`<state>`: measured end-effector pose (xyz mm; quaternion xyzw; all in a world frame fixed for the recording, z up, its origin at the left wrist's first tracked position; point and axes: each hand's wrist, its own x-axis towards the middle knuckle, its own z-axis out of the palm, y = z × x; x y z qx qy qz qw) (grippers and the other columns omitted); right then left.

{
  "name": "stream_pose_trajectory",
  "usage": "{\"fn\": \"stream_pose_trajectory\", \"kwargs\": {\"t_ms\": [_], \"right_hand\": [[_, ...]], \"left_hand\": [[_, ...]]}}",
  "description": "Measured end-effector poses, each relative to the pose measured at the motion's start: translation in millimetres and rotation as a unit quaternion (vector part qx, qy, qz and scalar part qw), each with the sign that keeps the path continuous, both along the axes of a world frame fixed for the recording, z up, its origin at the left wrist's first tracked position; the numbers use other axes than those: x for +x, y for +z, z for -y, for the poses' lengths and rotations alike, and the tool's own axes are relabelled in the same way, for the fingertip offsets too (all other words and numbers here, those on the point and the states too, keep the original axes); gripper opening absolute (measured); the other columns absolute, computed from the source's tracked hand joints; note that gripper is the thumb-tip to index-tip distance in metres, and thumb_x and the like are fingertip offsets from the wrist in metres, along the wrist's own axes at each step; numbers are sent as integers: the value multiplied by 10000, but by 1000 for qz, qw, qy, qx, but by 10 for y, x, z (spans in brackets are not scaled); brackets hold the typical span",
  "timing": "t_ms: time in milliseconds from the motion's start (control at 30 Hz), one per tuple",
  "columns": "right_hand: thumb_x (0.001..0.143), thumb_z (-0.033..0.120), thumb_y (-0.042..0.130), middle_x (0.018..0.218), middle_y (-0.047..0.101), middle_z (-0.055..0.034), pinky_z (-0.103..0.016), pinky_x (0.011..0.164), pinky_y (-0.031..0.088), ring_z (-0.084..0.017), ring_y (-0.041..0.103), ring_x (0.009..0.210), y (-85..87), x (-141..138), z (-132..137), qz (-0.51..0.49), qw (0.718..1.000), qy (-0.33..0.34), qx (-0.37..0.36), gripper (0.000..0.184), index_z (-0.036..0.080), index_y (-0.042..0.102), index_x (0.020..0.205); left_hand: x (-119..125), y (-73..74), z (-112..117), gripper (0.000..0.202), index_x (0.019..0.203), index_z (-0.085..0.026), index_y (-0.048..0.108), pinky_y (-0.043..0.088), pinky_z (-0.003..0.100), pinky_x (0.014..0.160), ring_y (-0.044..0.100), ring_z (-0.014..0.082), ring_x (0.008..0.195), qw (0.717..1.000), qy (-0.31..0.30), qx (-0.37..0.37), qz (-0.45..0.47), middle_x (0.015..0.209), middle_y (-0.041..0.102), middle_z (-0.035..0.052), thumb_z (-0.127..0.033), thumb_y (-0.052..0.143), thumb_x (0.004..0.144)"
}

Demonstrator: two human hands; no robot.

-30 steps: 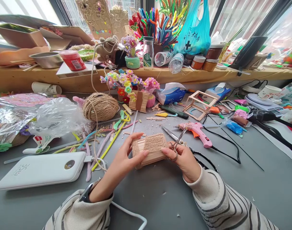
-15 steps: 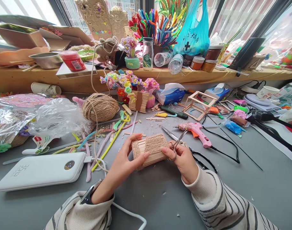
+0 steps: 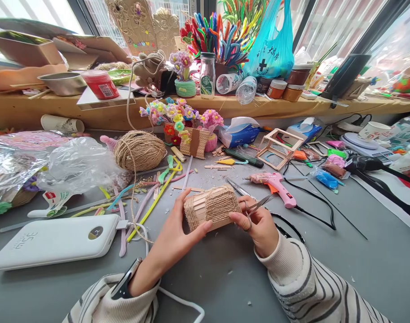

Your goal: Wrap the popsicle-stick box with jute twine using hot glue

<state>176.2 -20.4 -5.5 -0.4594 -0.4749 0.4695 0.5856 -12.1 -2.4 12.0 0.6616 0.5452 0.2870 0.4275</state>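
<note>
A small box of wooden craft sticks (image 3: 200,207), partly covered with rows of jute twine (image 3: 223,204), is between my two hands above the grey table. My left hand (image 3: 167,237) grips its left end, thumb along the near side and fingers behind. At the right end, my right hand (image 3: 260,226) touches the box with its thumb while holding small metal scissors (image 3: 261,203). Their blades point right, away from the box. From the twine ball (image 3: 140,150), a strand runs down toward my left wrist. Larger scissors (image 3: 234,185) lie behind the box, partly hidden by it.
A pink glue gun (image 3: 275,186) with a black cord lies right of my hands. To the left are a white power bank (image 3: 53,240) and crumpled plastic (image 3: 83,166). Behind stand a wooden stick frame (image 3: 280,148), a tissue pack (image 3: 240,132) and fuzzy flowers (image 3: 178,116).
The small scissors have turned in my right hand, their blades swinging from upward to the right. The box has tipped slightly, showing more of its twine side.
</note>
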Motion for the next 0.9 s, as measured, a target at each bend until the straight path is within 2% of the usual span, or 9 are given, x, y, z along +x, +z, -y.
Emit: {"fn": "stream_pose_trajectory", "kwargs": {"t_ms": [133, 267, 433, 600, 800, 900], "right_hand": [[628, 300, 706, 764, 512, -13, -235, 457, 415, -85, 487, 530, 33, 9, 7, -10, 1000, 15, 2, 171, 168, 602, 599], [638, 290, 700, 752, 519, -18, -239, 505, 444, -102, 508, 585, 57, 14, 3, 4, 1000, 17, 21, 160, 172, 606, 583], [646, 270, 698, 727, 528, -21, -252, 599, 467, -134, 532, 695, 70, 18, -4, 11, 999, 12, 31, 155, 179, 601, 567], [642, 228, 696, 688, 497, 2, -233, 562, 442, -109, 491, 631, 89, 35, -7, 10, 998, 35, 56, 137, 185, 591, 564], [643, 231, 688, 652, 470, 15, -220, 499, 395, -89, 428, 558, 85, 36, -7, 24, 997, 43, 58, 161, 185, 567, 547], [640, 243, 689, 640, 465, 20, -222, 482, 384, -84, 415, 532, 68, 31, -10, 19, 998, 41, 49, 166, 186, 558, 555]], "left_hand": [[-1, -27, 9, 776, 1321, -204, 227, 313, 484, 1017, 435, 294, 1194, 1000, -7, 16, 13, 1311, 426, 138, -470, 601, 695], [6, -56, 27, 801, 1321, -215, 186, 377, 447, 975, 499, 262, 1122, 998, 2, 47, 52, 1245, 457, 129, -443, 622, 688], [-3, -89, 60, 858, 1321, -232, 177, 417, 403, 943, 510, 240, 1093, 985, 28, 159, 56, 1180, 442, 101, -381, 683, 645], [-15, -98, 70, 892, 1326, -265, 164, 429, 358, 940, 504, 218, 1106, 963, 11, 255, 86, 1197, 412, 87, -305, 714, 625], [-15, -99, 56, 887, 1322, -266, 173, 436, 382, 927, 516, 228, 1083, 962, 17, 263, 66, 1178, 420, 85, -310, 713, 620], [-11, -93, 52, 876, 1318, -259, 170, 450, 386, 905, 527, 231, 1060, 969, 20, 241, 60, 1162, 425, 84, -336, 703, 627]]}}
